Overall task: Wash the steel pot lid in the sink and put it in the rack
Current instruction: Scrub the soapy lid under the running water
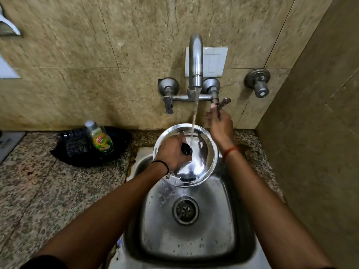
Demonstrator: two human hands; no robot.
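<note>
Under the running stream from the curved chrome wall tap (195, 61), the round polished steel pot lid (196, 158) is held above the back part of the stainless steel sink (186, 235), its knob side turned up toward the camera. The left hand (172, 152) is closed around the lid's black knob (185, 149), reaching in from the lower left with the forearm sloping up across the sink's rim and a dark band at the wrist. Water strikes the lid just to the right of that hand's knuckles, close beside the knob.

Beyond the lid and to the right of the left hand, the right hand (220, 123) is stretched forward to the wall, fingers curled on the brownish lever handle (223, 103) of the right-hand valve; an orange thread circles that wrist. So the left hand alone carries the lid, while the right hand, further from it, tends the water flow.

Off to the left of the left hand, on the speckled granite tabletop (38, 191), a clear bottle of green dish liquid (100, 139) stands in a black tray (87, 154). No rack appears in view, so the rinse looks to be the step in hand.
</note>
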